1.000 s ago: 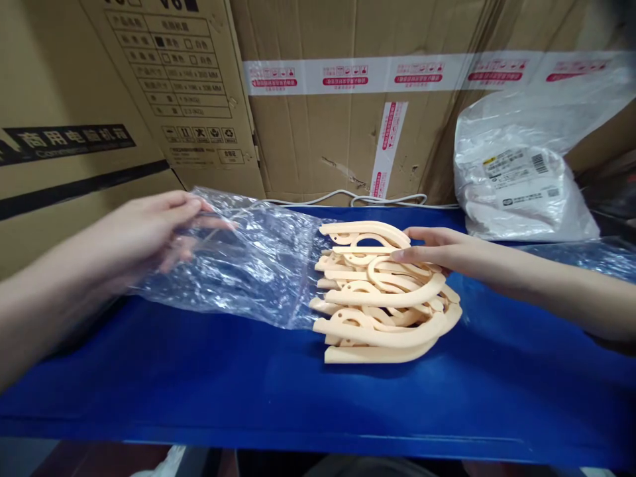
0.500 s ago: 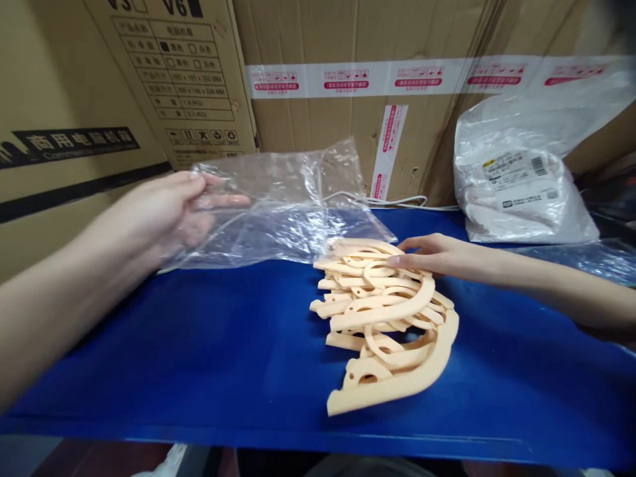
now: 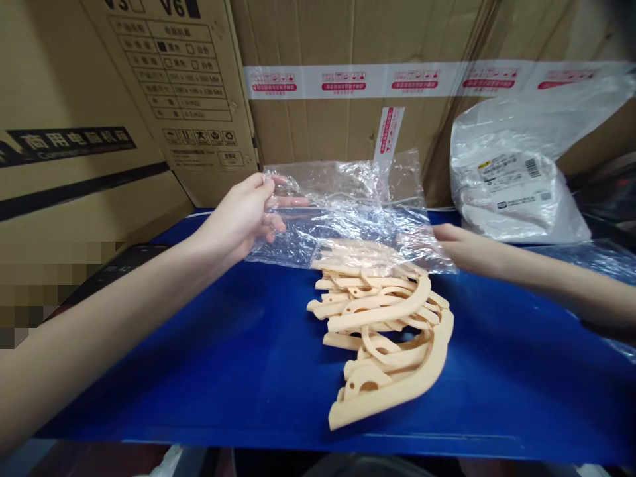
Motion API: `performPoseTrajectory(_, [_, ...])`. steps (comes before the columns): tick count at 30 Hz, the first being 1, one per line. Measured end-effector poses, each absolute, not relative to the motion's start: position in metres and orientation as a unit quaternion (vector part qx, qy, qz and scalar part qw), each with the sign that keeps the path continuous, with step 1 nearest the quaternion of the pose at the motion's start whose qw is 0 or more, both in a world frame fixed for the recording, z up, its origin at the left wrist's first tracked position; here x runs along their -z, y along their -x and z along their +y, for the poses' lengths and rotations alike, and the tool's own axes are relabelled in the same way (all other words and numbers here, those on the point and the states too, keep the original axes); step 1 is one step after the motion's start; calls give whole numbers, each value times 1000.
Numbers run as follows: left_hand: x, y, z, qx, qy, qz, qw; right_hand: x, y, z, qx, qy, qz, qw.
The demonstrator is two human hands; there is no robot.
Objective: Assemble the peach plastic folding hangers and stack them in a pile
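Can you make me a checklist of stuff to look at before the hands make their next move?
1. Left hand has hold of the clear bag: ok, it's pinching one end.
2. Right hand has hold of the bag too: cannot tell, it's partly behind shiny plastic.
3. Hangers lying on the blue table: ok.
4. Hangers lined up neatly: not ok, the nearest one slants out.
5. All hangers in plain sight: not ok, plastic covers the far ones.
6. White parcel apart from the hangers: ok.
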State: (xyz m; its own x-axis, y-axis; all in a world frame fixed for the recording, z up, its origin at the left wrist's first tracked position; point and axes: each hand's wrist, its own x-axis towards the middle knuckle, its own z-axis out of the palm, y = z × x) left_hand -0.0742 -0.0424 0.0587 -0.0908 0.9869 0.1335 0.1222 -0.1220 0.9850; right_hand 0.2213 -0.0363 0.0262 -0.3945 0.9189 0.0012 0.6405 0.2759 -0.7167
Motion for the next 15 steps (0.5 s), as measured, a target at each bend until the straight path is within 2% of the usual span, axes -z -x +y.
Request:
performPoseTrajectory(1, [-59, 73, -41, -524, -547, 507, 412, -34, -225, -34, -273, 523, -778, 216])
performPoseTrajectory(3, [-62, 69, -39, -512, -577, 486, 410, -56, -232, -28, -84, 579, -780, 224])
performPoseTrajectory(4, [-63, 64, -37, -500, -596, 476, 411, -69, -233, -25, 10, 594, -765, 248])
performPoseTrajectory(6, [-66, 49, -32, -468, -631, 459, 414, -98, -228, -20, 120, 596, -716, 343])
performPoseTrajectory(7, [-68, 40, -30, -453, -646, 452, 415, -110, -223, -18, 102, 560, -741, 357])
performPoseTrajectory(9, [-72, 18, -26, -432, -671, 435, 417, -128, -209, -14, -24, 531, -775, 342])
performPoseTrajectory(11, [-74, 0, -26, -425, -685, 423, 414, -134, -197, -10, -135, 536, -784, 281])
performPoseTrajectory(13, [-74, -12, -29, -422, -692, 422, 405, -129, -191, -7, -161, 551, -780, 249])
performPoseTrajectory(15, [-69, -15, -34, -405, -701, 427, 403, -119, -193, -4, -151, 565, -766, 267])
